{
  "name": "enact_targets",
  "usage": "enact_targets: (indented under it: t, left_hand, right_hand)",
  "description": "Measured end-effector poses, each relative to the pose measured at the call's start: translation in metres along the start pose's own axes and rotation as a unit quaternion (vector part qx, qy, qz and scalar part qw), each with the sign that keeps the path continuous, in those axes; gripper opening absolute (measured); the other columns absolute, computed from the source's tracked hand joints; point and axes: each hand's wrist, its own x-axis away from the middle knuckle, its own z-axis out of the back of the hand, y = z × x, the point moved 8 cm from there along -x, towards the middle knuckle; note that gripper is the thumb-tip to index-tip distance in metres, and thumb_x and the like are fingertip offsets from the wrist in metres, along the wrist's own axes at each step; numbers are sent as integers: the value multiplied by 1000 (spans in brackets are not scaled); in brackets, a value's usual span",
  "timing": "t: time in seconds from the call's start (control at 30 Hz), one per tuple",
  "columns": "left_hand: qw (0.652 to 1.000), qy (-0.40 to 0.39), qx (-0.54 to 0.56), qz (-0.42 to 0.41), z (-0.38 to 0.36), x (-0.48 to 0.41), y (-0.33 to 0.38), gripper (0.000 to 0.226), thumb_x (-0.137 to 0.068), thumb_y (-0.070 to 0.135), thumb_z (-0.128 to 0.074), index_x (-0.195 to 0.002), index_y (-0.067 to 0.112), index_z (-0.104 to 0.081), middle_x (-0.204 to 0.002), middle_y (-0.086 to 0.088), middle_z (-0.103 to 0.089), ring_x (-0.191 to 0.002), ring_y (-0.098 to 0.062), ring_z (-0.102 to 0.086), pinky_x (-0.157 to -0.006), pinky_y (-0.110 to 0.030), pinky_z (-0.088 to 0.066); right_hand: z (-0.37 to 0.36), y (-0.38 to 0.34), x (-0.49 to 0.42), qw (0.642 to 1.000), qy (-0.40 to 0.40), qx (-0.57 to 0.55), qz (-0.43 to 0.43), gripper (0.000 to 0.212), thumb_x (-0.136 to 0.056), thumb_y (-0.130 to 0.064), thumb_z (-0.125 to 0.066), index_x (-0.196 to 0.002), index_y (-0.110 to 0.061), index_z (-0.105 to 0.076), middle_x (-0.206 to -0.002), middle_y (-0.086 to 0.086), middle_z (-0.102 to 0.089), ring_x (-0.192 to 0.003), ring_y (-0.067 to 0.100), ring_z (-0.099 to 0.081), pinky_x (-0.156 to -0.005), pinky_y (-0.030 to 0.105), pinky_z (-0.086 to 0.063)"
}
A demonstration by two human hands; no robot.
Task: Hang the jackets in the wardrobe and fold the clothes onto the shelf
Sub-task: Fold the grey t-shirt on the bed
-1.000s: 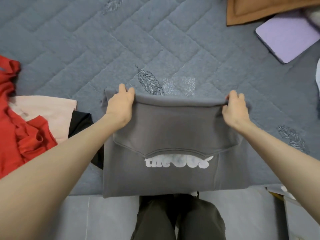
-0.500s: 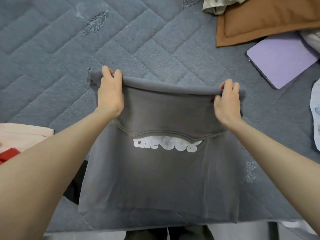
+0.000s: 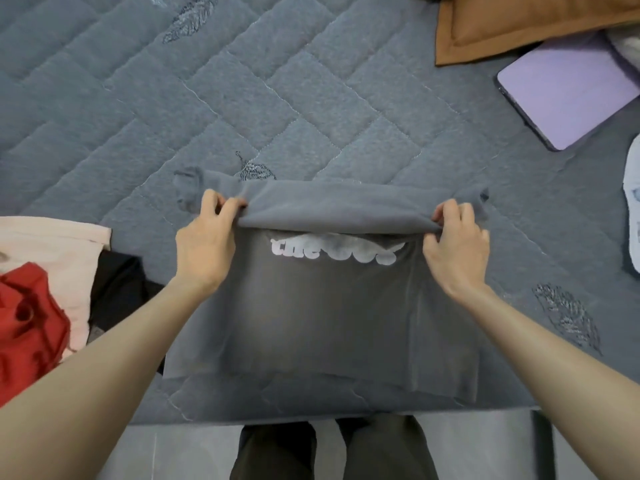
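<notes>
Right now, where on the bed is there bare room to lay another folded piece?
The widest bare patch is the quilt beyond the grey sweatshirt, leftward of the brown pillow and purple tablet. A narrower strip lies right of the sweatshirt. The left edge is crowded with pink, red and black clothes.

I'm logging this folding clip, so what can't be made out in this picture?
Head view:
White printed lettering on the dark grey sweatshirt: top covered by the folded-over flap, second word unreadable.
Left hand and right hand: some fingertips buried in that flap.
Red crumpled garment: cut off by the left edge.
Pale white item: cut off by the right edge, unidentifiable.
</notes>
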Motion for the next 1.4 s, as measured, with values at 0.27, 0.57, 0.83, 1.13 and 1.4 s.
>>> enact_targets:
  t: [0.27, 0.57, 0.83, 1.13, 1.4]
  left_hand:
    - [996, -58, -58, -45, -6, 104, -13, 64, -77, -1, -62, -135, 24, -53, -95, -15, -53, -49, -40, -55, -46, -32, -28]
    - [948, -210, -225, -81, -57, 192, -39, 78, -90, 14, -47, -153, 36, -6, -122, 1, -51, -72, -23, -65, -44, -28, -23]
    - [945, -254, -192, -77, -71, 189, -38, 80, -85, 31, -50, -152, 37, -7, -115, 2, -60, -93, -24, -65, -59, -29, -34]
    - [974, -116, -14, -194, -47, 139, 61, 49, -96, 29, -43, -145, 29, -38, -138, -5, -44, -124, -27, -42, -97, -39, -34]
    - [941, -203, -37, -270, -105, 81, 162, 58, -101, 32, -33, -152, 35, -7, -161, 4, -6, -148, -26, -2, -116, -56, -6]
  right_hand:
    - [4, 9, 119, 1000, -14, 20, -9, 22, -71, -4, -59, -85, -18, -49, -90, 7, -50, -75, 40, -56, -59, 38, -36]
    - [-49, 43, 233, 967, -181, 176, -39, 22, -90, -26, -51, -109, -19, -42, -105, 9, -50, -82, 41, -61, -61, 36, -34]
    - [-57, 47, 234, 945, -265, 161, -101, 26, -85, -6, -50, -109, -12, -42, -111, 12, -57, -99, 36, -60, -70, 33, -35]
    - [-58, -14, 197, 974, -211, 33, -73, 46, -96, -30, -48, -139, -37, -36, -153, 4, -19, -132, 43, -22, -104, 56, -30]
    - [-67, 61, 185, 973, -152, -112, -131, 39, -97, -30, -50, -135, -33, -48, -152, -4, -30, -139, 42, -25, -112, 50, -23]
